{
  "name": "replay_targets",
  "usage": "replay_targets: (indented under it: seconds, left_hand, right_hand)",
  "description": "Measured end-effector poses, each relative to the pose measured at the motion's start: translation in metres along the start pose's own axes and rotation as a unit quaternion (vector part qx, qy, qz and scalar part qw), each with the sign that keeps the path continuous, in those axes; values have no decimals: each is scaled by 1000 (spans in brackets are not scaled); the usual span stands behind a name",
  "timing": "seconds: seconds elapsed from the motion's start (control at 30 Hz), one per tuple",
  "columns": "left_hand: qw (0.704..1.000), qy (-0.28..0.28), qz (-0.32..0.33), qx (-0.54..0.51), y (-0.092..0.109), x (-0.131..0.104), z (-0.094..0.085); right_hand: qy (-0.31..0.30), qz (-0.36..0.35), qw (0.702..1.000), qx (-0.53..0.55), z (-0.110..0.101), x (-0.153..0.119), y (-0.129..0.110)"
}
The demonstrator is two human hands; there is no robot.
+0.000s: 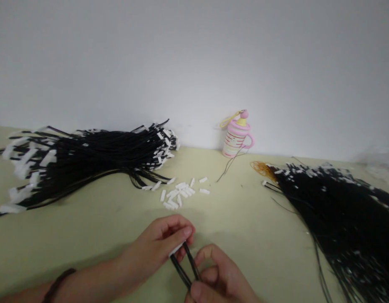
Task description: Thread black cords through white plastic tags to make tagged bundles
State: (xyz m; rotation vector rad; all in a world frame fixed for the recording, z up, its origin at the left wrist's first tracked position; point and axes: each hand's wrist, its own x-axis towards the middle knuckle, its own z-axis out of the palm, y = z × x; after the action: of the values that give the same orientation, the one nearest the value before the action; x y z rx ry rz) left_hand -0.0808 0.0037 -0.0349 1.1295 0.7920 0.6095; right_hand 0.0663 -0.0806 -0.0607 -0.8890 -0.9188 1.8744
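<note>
In the low middle of the head view, my left hand (pixel 169 237) is closed, pinching a small white connector (pixel 177 249) between thumb and fingers. Two black cables (pixel 181 271) run down from that connector. My right hand (pixel 221 277) is closed around these cables a little lower, nearer to me. The cables' lower ends are hidden by my right hand or lie out of the picture. Beyond my left hand, several loose white connectors (pixel 183 190) lie in a small heap on the table.
A thick bundle of black cables (pixel 109 147) with white ends lies at the left. Another dark cable bundle (pixel 333 210) spreads at the right, beside tan rubber bands (pixel 261 168). A pink and white bottle-shaped trinket (pixel 235 141) stands against the wall (pixel 194 63). Clear plastic (pixel 382 164) lies far right.
</note>
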Motion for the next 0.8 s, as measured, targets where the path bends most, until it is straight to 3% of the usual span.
replay_targets:
  seconds: [0.17,0.33,0.5,0.63,0.8]
  left_hand:
    - [994,-18,8,-104,-2,1,1]
    - [995,-81,46,-26,-2,0,2]
    - [991,-51,57,-112,-2,4,0]
    - [989,-44,63,-130,-2,6,-2]
    - [984,-68,65,-154,3,-3,5]
  right_hand:
    - [50,-12,997,-63,10,-5,-7]
    - [112,-86,987,-79,16,-3,-11]
    - [134,-69,987,-63,10,-13,-18]
    - [114,6,990,-77,3,-61,-20]
    - [89,147,968,-182,9,-141,-27]
